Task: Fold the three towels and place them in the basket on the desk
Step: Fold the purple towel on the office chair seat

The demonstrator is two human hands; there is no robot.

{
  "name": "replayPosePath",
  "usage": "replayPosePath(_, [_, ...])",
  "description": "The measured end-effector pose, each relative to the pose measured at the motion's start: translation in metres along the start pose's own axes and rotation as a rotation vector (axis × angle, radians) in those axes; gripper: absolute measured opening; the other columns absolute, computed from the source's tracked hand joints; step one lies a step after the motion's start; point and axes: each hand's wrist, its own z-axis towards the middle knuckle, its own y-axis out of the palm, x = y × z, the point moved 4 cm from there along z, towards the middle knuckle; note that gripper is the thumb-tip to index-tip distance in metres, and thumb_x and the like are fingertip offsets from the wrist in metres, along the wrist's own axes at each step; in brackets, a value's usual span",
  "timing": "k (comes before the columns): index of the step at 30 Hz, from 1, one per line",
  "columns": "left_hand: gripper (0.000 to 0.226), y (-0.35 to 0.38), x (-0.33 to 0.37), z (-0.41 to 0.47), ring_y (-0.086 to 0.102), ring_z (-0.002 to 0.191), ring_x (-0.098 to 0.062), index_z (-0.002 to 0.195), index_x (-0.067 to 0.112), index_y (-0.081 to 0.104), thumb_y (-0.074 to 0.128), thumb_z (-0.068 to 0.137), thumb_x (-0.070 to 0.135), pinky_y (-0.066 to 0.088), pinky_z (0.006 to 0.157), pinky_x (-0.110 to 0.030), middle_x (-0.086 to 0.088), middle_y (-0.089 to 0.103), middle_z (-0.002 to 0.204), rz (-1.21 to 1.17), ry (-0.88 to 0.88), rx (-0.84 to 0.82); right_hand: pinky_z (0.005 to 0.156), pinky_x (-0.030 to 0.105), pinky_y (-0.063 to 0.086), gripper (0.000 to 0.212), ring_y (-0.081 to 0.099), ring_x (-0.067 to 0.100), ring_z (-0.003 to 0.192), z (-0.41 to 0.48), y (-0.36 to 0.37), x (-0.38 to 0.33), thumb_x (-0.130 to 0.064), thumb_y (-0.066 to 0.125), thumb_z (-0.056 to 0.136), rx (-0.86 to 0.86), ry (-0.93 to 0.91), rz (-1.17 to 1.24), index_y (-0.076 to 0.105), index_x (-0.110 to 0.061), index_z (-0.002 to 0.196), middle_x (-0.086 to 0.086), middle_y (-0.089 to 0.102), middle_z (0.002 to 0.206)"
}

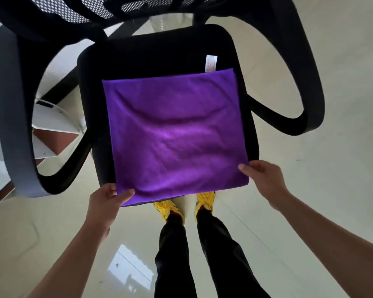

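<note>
Left fingers (pixel 127 193): thumb on top of the near-left corner of the purple towel (pixel 174 134), the rest under it, so the left hand (pixel 107 201) pinches that corner. Right hand (pixel 264 179): thumb tip lies on the near-right corner. Reads as a pinch, but the fingers underneath are hidden.

Towel lies spread on the black chair seat (pixel 159 57), rippled across the middle. Its near edge hangs off the seat front, above the yellow shoes (pixel 170 208). A white label (pixel 211 63) sticks out past the far edge. The far-right corner looks two layers thick, possibly one fold already in. Can't confirm.

Risks, my read:
- Right-hand grip is only at the very corner tip. It could slip on the lift, and that side would then drop to the floor (pixel 342 147).
- The seat is padded and not flat. Folding over those ripples would trap creases and misalign the edges.
- If it is two layers, lifting by the top layer alone would peel the fold open.
- Chair may swivel or roll if leaned on.
- Armrests (pixel 310 82) stand close on both sides, so a wide swing could snag the cloth.

Containers: the basket is not in view, and neither is the counter it sits on, so its contents are unknown. The other two towels are not visible either.
</note>
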Motion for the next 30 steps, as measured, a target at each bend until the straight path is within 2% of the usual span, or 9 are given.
replayPosePath(2, [0.040, -0.003, -0.007, -0.001, 0.036, 0.059, -0.021, 0.063, 0.002, 0.045, 0.079, 0.073, 0.019, 0.036, 0.065, -0.033, -0.003, 0.037, 0.053, 0.038, 0.029, -0.008, 0.059, 0.029, 0.042, 0.019, 0.055, 0.013, 0.058, -0.007, 0.005, 0.014, -0.032, 0.079, 0.076, -0.068, 0.016, -0.105, 0.068, -0.019, 0.069, -0.014, 0.062, 0.054])
replayPosePath(4, [0.047, -0.007, -0.010, 0.000, 0.031, 0.065, -0.022, 0.062, 0.002, 0.036, 0.075, 0.078, 0.021, 0.027, 0.063, -0.033, -0.009, 0.029, 0.063, 0.032, 0.057, 0.020, 0.059, 0.027, 0.039, 0.022, 0.052, 0.011, 0.056, -0.012, 0.004, 0.016, -0.029, 0.076, 0.080, -0.030, -0.029, -0.098, 0.065, -0.019, 0.064, -0.014, 0.059, 0.051])
replayPosePath(7, [0.040, -0.013, -0.009, 0.004, 0.035, 0.069, -0.024, 0.063, 0.002, 0.043, 0.069, 0.085, 0.022, 0.027, 0.065, -0.034, -0.013, 0.038, 0.069, -0.118, 0.080, 0.036, 0.062, 0.022, 0.040, 0.024, 0.053, 0.001, 0.057, -0.016, -0.006, -0.001, -0.030, 0.069, 0.086, 0.094, -0.132, -0.014, 0.065, -0.014, 0.069, -0.007, 0.061, 0.062])
replayPosePath(12, [0.038, -0.013, -0.004, 0.010, 0.029, 0.065, -0.020, 0.061, 0.010, 0.043, 0.062, 0.091, 0.026, 0.021, 0.061, -0.034, -0.008, 0.032, 0.069, -0.212, 0.080, -0.006, 0.052, 0.025, 0.037, 0.034, 0.044, 0.015, 0.056, -0.005, -0.011, -0.019, -0.032, 0.058, 0.094, 0.102, -0.177, 0.036, 0.059, -0.003, 0.078, 0.006, 0.054, 0.063])
replayPosePath(18, [0.033, 0.000, -0.006, 0.006, 0.050, 0.054, -0.010, 0.062, 0.008, 0.048, 0.061, 0.092, 0.016, 0.042, 0.061, -0.024, 0.003, 0.049, 0.056, -0.089, 0.040, -0.133, 0.060, 0.029, 0.040, 0.018, 0.053, 0.016, 0.059, -0.001, -0.015, -0.005, -0.030, 0.063, 0.091, -0.040, -0.130, -0.075, 0.067, -0.015, 0.081, -0.001, 0.063, 0.066])
replayPosePath(22, [0.031, -0.001, -0.021, 0.004, 0.050, 0.070, -0.019, 0.064, 0.015, 0.047, 0.061, 0.091, 0.013, 0.039, 0.075, -0.036, -0.003, 0.049, 0.070, -0.063, -0.005, -0.142, 0.066, 0.032, 0.039, 0.018, 0.057, 0.035, 0.067, -0.002, -0.026, 0.015, -0.025, 0.062, 0.091, -0.135, -0.030, -0.086, 0.069, -0.013, 0.080, 0.002, 0.069, 0.056])
replayPosePath(24, [0.031, 0.001, -0.032, 0.005, 0.047, 0.080, -0.021, 0.065, 0.017, 0.045, 0.064, 0.089, 0.017, 0.039, 0.075, -0.036, -0.006, 0.047, 0.077, -0.108, -0.046, -0.154, 0.061, 0.029, 0.039, 0.016, 0.058, 0.021, 0.065, -0.002, -0.030, 0.022, -0.024, 0.061, 0.091, -0.131, -0.004, -0.090, 0.069, -0.013, 0.082, -0.003, 0.072, 0.061])
replayPosePath(28, [0.023, 0.015, -0.047, -0.005, 0.058, 0.082, -0.016, 0.090, 0.012, 0.069, 0.079, 0.072, 0.020, 0.041, 0.073, -0.027, 0.000, 0.068, 0.086, 0.040, -0.002, -0.265, 0.061, 0.013, 0.045, 0.009, 0.063, -0.002, 0.067, -0.008, -0.015, 0.032, -0.019, 0.075, 0.080, -0.154, 0.000, -0.014, 0.070, -0.014, 0.086, -0.004, 0.073, 0.078])
replayPosePath(30, [0.013, 0.016, -0.056, -0.005, 0.061, 0.077, -0.012, 0.085, 0.015, 0.071, 0.079, 0.074, 0.015, 0.042, 0.069, -0.021, 0.007, 0.071, 0.077, 0.065, 0.013, -0.217, 0.055, 0.012, 0.043, 0.015, 0.060, -0.001, 0.062, -0.013, -0.002, 0.040, -0.016, 0.078, 0.077, -0.160, 0.018, -0.027, 0.070, -0.015, 0.089, -0.004, 0.070, 0.077])
